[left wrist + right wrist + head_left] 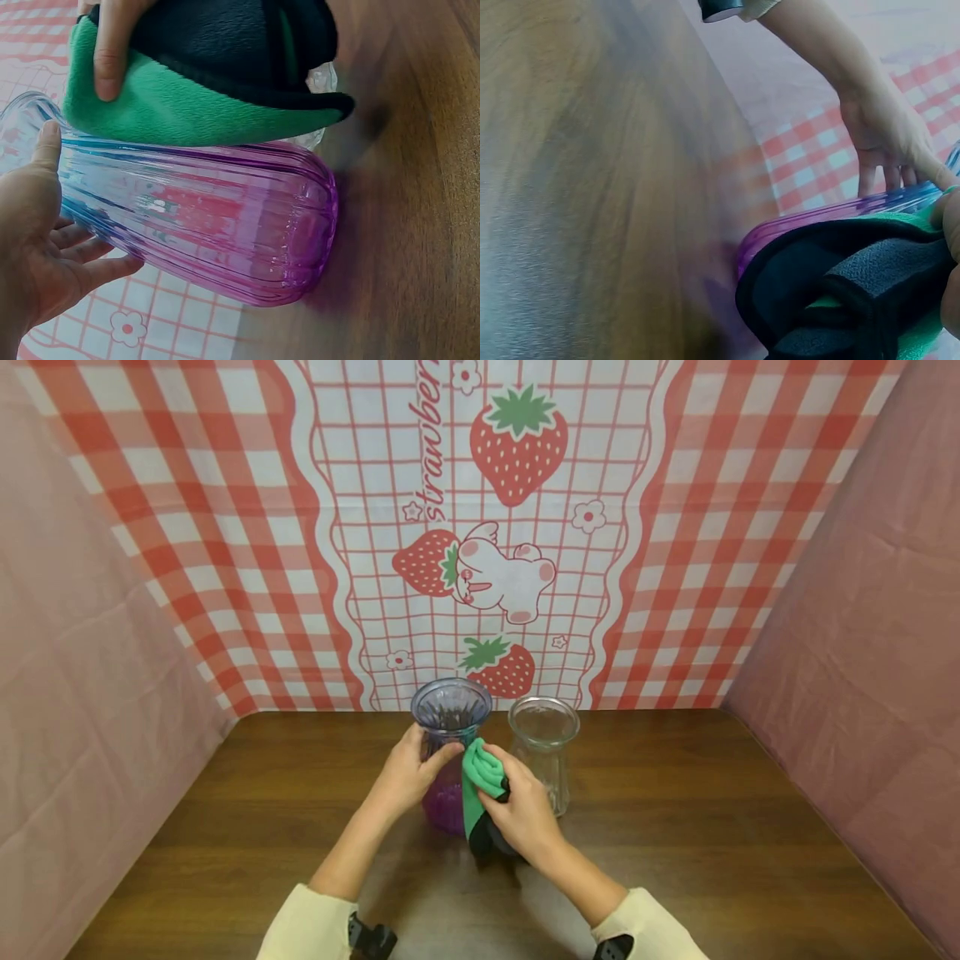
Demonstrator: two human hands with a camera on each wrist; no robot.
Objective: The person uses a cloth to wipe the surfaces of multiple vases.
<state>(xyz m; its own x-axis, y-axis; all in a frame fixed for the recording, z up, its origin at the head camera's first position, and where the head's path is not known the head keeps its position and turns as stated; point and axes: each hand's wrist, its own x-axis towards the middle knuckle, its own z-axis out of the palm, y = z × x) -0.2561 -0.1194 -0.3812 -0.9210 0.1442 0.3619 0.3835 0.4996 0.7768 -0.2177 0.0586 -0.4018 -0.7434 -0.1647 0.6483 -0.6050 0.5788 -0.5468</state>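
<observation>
A ribbed glass vase point(442, 806), blue at its flared top and purple at the base, stands upright on the table. My left hand point(405, 772) holds its neck, with the thumb point(49, 146) on the near side and the fingers point(97, 262) round the other. My right hand point(525, 810) grips a folded green and dark grey cloth point(172, 105) and presses it against the vase's right side. In the right wrist view the cloth point(840, 300) covers much of the vase point(795, 225).
A clear glass vase point(543, 752) stands just right of the coloured one, partly behind my right hand. Behind the wooden table point(300, 793) hangs a checked strawberry-print cloth point(480, 485). Pink fabric walls point(840, 635) close in both sides.
</observation>
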